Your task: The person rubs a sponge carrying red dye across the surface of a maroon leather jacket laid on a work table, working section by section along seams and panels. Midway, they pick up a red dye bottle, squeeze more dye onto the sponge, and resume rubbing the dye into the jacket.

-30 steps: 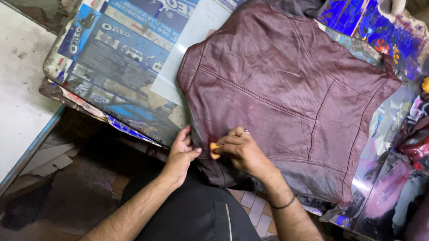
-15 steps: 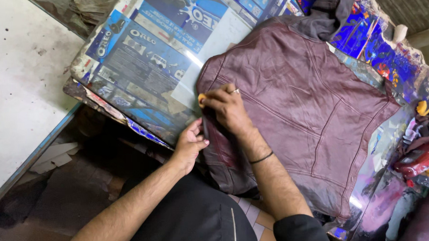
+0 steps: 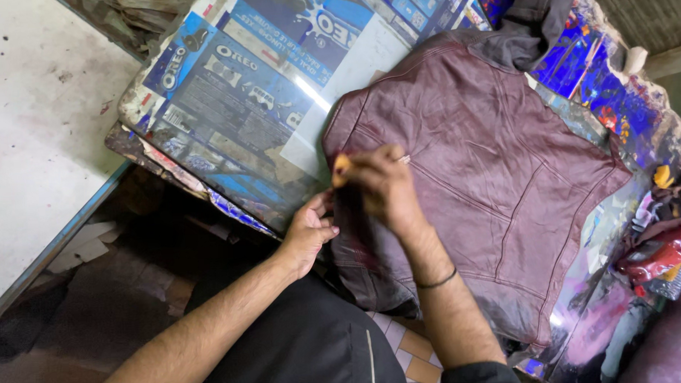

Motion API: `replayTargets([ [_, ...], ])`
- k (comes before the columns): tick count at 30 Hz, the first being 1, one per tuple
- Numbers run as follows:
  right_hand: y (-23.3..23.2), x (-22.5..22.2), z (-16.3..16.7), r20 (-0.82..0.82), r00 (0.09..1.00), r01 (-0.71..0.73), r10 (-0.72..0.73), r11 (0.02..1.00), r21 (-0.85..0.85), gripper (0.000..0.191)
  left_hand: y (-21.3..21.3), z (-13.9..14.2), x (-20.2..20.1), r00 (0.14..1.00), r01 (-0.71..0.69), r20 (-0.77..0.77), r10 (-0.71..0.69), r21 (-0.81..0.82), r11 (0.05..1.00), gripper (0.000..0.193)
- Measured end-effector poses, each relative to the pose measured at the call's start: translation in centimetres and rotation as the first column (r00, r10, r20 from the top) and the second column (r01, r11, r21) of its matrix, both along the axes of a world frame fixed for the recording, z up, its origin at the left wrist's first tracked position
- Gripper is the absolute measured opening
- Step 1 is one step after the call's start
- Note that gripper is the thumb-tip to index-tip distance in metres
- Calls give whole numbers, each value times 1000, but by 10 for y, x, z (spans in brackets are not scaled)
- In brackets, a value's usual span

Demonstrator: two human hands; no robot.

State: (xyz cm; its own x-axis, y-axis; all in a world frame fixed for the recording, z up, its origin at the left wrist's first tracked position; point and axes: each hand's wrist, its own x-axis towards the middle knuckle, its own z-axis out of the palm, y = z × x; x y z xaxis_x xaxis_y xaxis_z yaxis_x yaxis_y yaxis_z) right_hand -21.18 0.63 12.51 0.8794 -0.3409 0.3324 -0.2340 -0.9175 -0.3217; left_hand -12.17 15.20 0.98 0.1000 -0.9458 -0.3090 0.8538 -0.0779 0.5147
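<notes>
So the maroon leather jacket is spread flat on the bench, taking up most of its right half, with the near edge hanging off toward the person. Right hand is on the jacket's left edge, fingers pinched tight on a small orange pad and pressing it onto the leather. There's a ring on that hand and a thin dark band on the wrist. Left hand is just beside it, nearer, fingers curled shut on the jacket's edge where it drops off the bench. Bench top is covered in blue printed wrap. Far right there's a heap of red and dark stuff.
</notes>
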Motion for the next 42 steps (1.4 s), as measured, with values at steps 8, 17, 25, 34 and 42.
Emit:
replayTargets([
  [8, 44, -28, 12, 43, 994, 108, -105, 991, -75, 37, 0, -10, -3, 1000, 2, -17, -2, 29, 1000, 80],
  [17, 92, -68, 1, 87, 946, 318, -313, 946, -54, 33, 0, -9, -9, 1000, 11, -4, -11, 34, 999, 85],
  [25, 102, -106, -10, 137, 906, 405, -400, 914, -7, 34, 1, -2, -13, 1000, 15, 19, -16, 39, 999, 84],
  [34, 87, -113, -26, 191, 923, 336, -333, 942, 20, 35, 3, 6, -24, 1000, -6, 31, 3, 85, 996, 84],
  [42, 67, -159, -7, 267, 789, 515, -554, 833, 203, 31, 28, 5, -55, 912, -60, 406, -52, 259, 964, 68],
])
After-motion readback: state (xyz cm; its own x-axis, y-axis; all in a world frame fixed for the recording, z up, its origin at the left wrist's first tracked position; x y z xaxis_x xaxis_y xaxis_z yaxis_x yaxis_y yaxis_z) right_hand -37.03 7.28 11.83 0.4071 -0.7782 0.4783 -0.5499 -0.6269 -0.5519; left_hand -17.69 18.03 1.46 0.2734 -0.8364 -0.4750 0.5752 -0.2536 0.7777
